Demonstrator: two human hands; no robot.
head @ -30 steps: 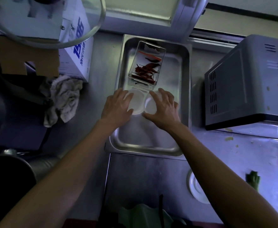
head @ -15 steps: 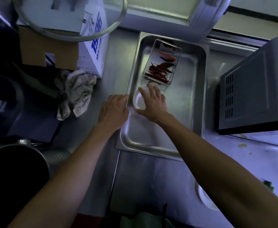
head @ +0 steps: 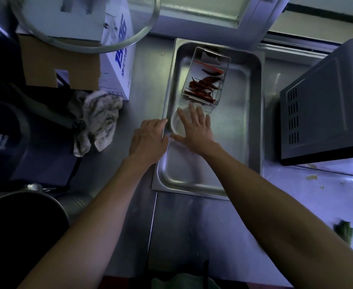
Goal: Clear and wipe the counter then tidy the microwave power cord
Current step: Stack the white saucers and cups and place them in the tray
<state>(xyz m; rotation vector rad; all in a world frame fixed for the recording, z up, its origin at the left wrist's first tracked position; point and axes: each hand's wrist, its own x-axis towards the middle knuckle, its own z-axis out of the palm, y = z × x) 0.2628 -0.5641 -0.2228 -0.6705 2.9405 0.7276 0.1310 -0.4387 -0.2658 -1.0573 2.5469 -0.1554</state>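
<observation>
A: Head view: my right hand (head: 194, 126) lies flat, spread over a dish (head: 176, 124) in the tray (head: 252, 113); left hand (head: 148, 140), loosely curled, rests on its rim, gripping nothing.

B: Step?

A: Clearing, I'd say. Wiping next: rag (head: 97, 119) lies left on the worktop (head: 192, 226).

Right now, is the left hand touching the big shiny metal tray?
Touching. The head view shows the left hand with its fingers resting on the metal tray's left rim.
</observation>
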